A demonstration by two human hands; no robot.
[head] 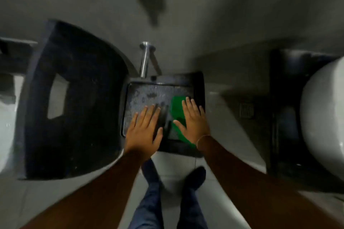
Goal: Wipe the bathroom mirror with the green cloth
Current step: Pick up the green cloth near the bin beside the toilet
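Observation:
The green cloth [176, 107] lies in the right half of a dark, wet rectangular basin [199, 87]. My right hand [193, 123] is spread flat over the cloth with fingers extended, covering its middle; I cannot tell if the palm presses on it. My left hand [145, 129] is flat beside it over the basin's left half, fingers apart, holding nothing. No mirror can be made out; the grey wall above is blurred.
A chrome tap [145, 59] juts from the wall over the basin's back edge. A large black counter [78, 117] with a rectangular cutout stands at left. A white rounded fixture [323, 117] is at right. My legs and shoes are on the pale tiled floor below.

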